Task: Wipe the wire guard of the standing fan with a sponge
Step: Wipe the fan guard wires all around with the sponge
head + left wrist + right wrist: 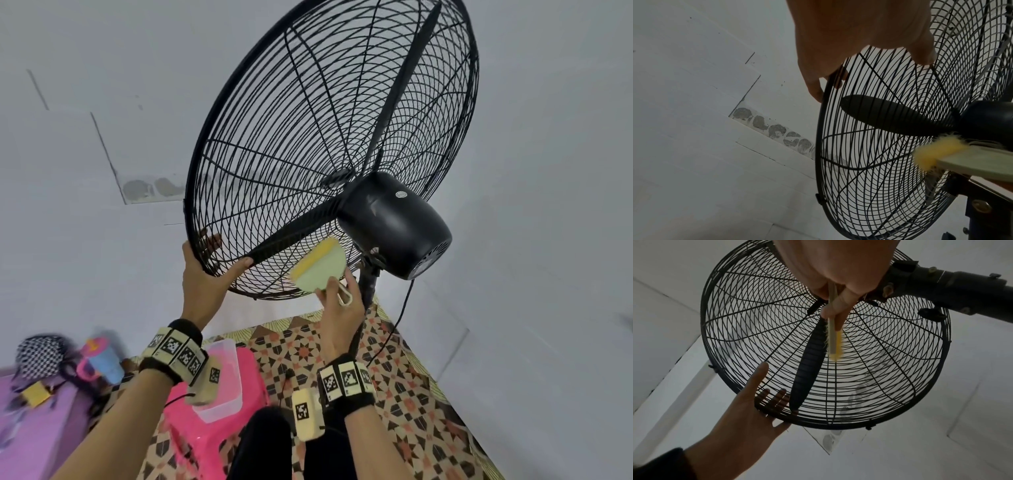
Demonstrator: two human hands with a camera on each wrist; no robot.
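Against the back of the black wire guard, low and just beside the black motor housing, sits the pale green sponge with a yellow fuzzy edge. My right hand pinches its near end, thumb and fingers closed on it. My left hand grips the guard's lower rim, thumb on the back wires, fingers wrapped to the front. Black fan blade inside. Below: pink plastic stool with a clear tub on patterned floor.
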